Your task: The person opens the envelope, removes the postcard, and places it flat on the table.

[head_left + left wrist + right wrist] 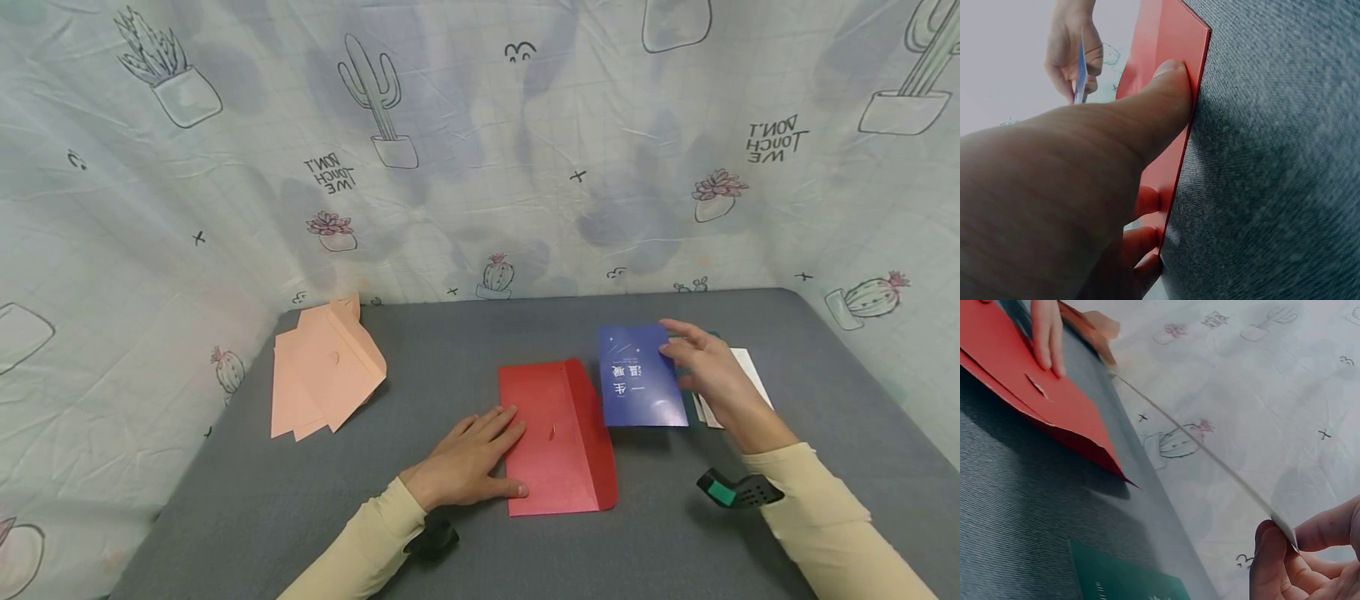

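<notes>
A red envelope (pixel 536 442) lies on the grey table with its flap folded open toward the right. My left hand (pixel 468 458) rests on its left edge, fingers and thumb spread over the paper. To the right, my right hand (pixel 708 371) pinches a blue card (pixel 641 379) with white printed characters by its right edge. In the right wrist view the card (pixel 1204 450) appears edge-on between thumb and fingers, raised off the table. Under the right hand lie a green card (pixel 1125 575) and white cards (pixel 750 375), partly hidden.
Several peach envelopes (pixel 322 371) lie in an overlapping pile at the table's back left. A white curtain (pixel 450 200) printed with potted cacti hangs behind the grey table (pixel 442 333) and along its sides.
</notes>
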A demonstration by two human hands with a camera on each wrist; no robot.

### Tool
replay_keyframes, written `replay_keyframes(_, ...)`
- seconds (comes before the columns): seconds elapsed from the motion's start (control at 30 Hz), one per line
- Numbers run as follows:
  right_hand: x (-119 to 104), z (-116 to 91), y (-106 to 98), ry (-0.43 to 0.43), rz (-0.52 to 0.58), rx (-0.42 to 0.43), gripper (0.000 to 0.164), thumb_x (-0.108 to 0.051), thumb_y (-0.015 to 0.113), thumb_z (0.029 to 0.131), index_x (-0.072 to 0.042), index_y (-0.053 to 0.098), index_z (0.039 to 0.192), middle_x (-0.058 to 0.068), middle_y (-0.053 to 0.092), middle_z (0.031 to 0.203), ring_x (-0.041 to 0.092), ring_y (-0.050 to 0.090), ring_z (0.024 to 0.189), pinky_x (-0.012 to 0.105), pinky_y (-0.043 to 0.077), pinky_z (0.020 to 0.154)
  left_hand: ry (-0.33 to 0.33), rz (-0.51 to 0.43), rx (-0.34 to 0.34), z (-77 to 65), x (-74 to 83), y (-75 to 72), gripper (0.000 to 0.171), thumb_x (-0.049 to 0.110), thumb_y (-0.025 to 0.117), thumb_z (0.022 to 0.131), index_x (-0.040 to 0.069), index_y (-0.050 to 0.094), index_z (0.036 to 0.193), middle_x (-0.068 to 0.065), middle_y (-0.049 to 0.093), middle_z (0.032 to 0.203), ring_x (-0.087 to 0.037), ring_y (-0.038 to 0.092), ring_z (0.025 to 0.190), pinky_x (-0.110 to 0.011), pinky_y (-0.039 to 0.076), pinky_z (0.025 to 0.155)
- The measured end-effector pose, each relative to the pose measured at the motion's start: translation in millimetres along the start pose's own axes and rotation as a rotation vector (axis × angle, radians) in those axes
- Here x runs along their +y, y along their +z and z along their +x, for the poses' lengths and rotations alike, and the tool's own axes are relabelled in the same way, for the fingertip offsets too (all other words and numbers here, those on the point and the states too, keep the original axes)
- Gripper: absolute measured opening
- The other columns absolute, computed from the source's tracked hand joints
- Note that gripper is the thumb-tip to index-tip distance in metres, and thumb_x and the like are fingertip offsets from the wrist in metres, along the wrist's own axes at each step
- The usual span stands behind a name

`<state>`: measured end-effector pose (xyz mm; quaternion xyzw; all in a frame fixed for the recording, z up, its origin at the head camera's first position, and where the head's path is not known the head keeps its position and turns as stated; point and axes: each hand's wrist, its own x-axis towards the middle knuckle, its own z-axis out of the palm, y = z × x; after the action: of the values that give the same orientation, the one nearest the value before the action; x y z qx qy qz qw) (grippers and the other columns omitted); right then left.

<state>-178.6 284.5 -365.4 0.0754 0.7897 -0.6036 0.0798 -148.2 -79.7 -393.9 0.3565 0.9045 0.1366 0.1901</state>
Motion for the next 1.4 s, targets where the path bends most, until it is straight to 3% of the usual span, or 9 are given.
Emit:
replay_keyframes(0.17, -2, -3, -7, -0.012, 0.016, 0.025, 0.064, -0.026, 0.048, 0.107, -0.007, 0.022, 0.161, 0.014, 0.038, 0.149, -0.003, 0.056, 0.098, 0.025, 0.056, 0.077, 0.002, 0.007, 0.004, 0.1, 0.1, 0.2, 0.088, 0.058, 0.065, 0.092, 0.015, 0.031, 0.16, -0.005, 0.019, 0.171, -0.025, 0.018, 0.159, -0.053, 0.022, 0.125)
replay_keyframes(0.3, -2, -2, -13, -0.032, 0.065, 0.033, 0.061, -0.022, 0.052, 0.105, -0.011, 0.026, 0.159, -0.002, 0.05, 0.13, -0.005, 0.059, 0.095, 0.023, 0.056, 0.076, 0.001, 0.01, 0.004, 0.4, -0.2, 0.7, 0.088, 0.059, 0.065, 0.092, 0.015, 0.031, 0.16, -0.005, 0.02, 0.171, -0.025, 0.018, 0.159, -0.053, 0.022, 0.125)
replay_keyframes(0.43, -1, -1, -19, -0.05, 0.13, 0.033, 0.051, -0.018, 0.055, 0.104, -0.019, 0.036, 0.151, -0.015, 0.052, 0.113, -0.004, 0.061, 0.092, 0.023, 0.056, 0.074, -0.001, 0.01, 0.004, 0.8, -0.6, 0.9, 0.088, 0.059, 0.065, 0.092, 0.015, 0.03, 0.16, -0.005, 0.02, 0.171, -0.025, 0.018, 0.159, -0.053, 0.021, 0.125)
replay_keyframes(0.53, 0, -1, -23, -0.05, 0.128, 0.032, 0.046, -0.019, 0.056, 0.104, -0.024, 0.04, 0.147, -0.018, 0.051, 0.113, -0.004, 0.061, 0.092, 0.022, 0.056, 0.075, -0.002, 0.008, 0.003, 0.8, -0.7, 0.6, 0.088, 0.059, 0.065, 0.092, 0.015, 0.03, 0.161, -0.005, 0.019, 0.171, -0.025, 0.018, 0.159, -0.053, 0.021, 0.125)
replay_keyframes(0.67, -1, -2, -27, -0.04, 0.062, 0.03, 0.051, -0.024, 0.055, 0.105, -0.023, 0.037, 0.153, -0.019, 0.048, 0.118, -0.006, 0.058, 0.097, 0.021, 0.055, 0.078, -0.003, 0.003, -0.003, 0.8, -0.6, 0.1, 0.088, 0.059, 0.065, 0.092, 0.016, 0.03, 0.161, -0.004, 0.018, 0.171, -0.025, 0.017, 0.159, -0.053, 0.021, 0.125)
replay_keyframes(0.9, -1, 0, -30, -0.029, -0.005, 0.042, 0.063, -0.026, 0.052, 0.106, -0.013, 0.025, 0.161, -0.011, 0.047, 0.129, -0.005, 0.056, 0.099, 0.022, 0.055, 0.079, -0.005, -0.006, -0.008, 0.9, -0.4, -0.6, 0.088, 0.059, 0.064, 0.092, 0.016, 0.029, 0.161, -0.004, 0.017, 0.171, -0.024, 0.016, 0.159, -0.053, 0.02, 0.125)
replay_keyframes(1.13, 3, 1, -32, 0.006, -0.041, 0.047, 0.065, -0.027, 0.051, 0.106, -0.01, 0.022, 0.162, 0.002, 0.046, 0.137, -0.001, 0.054, 0.1, 0.024, 0.055, 0.079, -0.003, 0.007, -0.006, 0.6, -0.7, 0.1, 0.088, 0.059, 0.064, 0.092, 0.016, 0.03, 0.161, -0.004, 0.018, 0.171, -0.024, 0.017, 0.159, -0.052, 0.021, 0.125)
replay_keyframes(1.33, 9, 3, -36, 0.039, -0.068, 0.062, 0.065, -0.028, 0.048, 0.107, -0.01, 0.02, 0.163, 0.021, 0.035, 0.155, 0.018, 0.052, 0.118, 0.023, 0.054, 0.078, 0.0, 0.01, -0.001, 0.2, -0.8, 0.4, 0.088, 0.059, 0.064, 0.092, 0.016, 0.03, 0.161, -0.005, 0.019, 0.171, -0.024, 0.017, 0.159, -0.052, 0.021, 0.125)
replay_keyframes(1.4, 11, 4, -38, 0.047, -0.074, 0.068, 0.065, -0.028, 0.047, 0.107, -0.01, 0.019, 0.163, 0.024, 0.032, 0.157, 0.019, 0.053, 0.118, 0.023, 0.054, 0.077, -0.001, 0.011, -0.002, 0.0, -0.7, 0.4, 0.088, 0.06, 0.064, 0.092, 0.016, 0.03, 0.161, -0.005, 0.019, 0.171, -0.024, 0.018, 0.159, -0.052, 0.021, 0.125)
